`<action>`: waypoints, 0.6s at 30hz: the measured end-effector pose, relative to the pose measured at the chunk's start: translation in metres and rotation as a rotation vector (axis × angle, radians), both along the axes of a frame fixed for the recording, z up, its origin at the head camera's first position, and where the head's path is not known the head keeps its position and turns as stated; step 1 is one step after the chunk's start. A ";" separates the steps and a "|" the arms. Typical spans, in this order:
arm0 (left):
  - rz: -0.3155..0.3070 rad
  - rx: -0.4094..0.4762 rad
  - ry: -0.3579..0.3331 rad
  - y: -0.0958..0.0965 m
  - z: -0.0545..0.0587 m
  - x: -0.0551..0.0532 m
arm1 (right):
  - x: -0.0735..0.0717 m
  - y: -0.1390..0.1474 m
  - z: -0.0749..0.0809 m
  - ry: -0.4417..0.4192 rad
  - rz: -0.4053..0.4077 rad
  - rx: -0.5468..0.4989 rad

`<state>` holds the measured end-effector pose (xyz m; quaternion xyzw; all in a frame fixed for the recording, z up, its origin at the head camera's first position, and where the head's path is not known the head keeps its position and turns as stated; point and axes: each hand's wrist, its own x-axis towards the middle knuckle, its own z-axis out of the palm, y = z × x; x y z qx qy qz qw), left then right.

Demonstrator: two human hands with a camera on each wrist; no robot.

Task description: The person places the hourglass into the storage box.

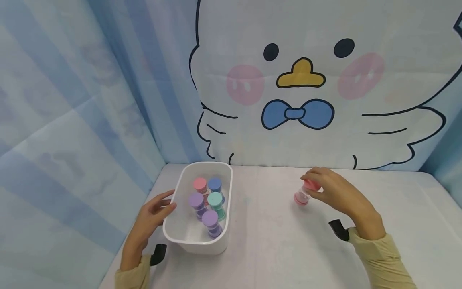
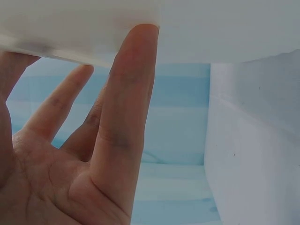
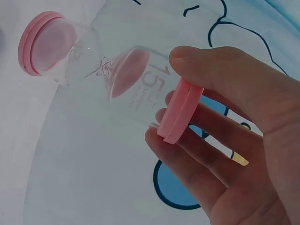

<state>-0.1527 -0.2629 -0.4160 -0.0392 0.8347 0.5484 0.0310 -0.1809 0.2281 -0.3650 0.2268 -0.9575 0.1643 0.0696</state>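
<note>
In the head view, my right hand (image 1: 333,188) grips a pink sand timer (image 1: 303,196) by its top cap, right of the table's middle. Close up in the right wrist view, the thumb and fingers hold the pink cap (image 3: 180,112); the clear glass reads "15", and pink sand shows in both bulbs. Whether its lower end touches the table I cannot tell. My left hand (image 1: 153,212) touches the left side of a white plastic bin (image 1: 180,233). Its fingers extend against the bin's wall (image 2: 197,33) in the left wrist view.
Inside the bin stand several sand timers: a pink one (image 1: 200,184), a blue one (image 1: 215,184), a teal one (image 1: 215,199) and two purple ones, the nearer one (image 1: 211,218) in front. A white cloth covers the table (image 1: 267,241). Behind it hangs a printed curtain (image 1: 299,144).
</note>
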 end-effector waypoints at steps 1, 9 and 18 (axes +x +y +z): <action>-0.001 0.002 0.000 0.000 0.000 0.000 | 0.000 -0.002 0.001 0.003 0.010 -0.004; -0.012 0.018 0.002 0.001 0.000 -0.002 | 0.000 -0.019 0.011 0.052 0.062 -0.017; -0.014 0.013 -0.009 -0.001 0.000 -0.002 | -0.001 -0.033 0.019 0.102 0.101 -0.048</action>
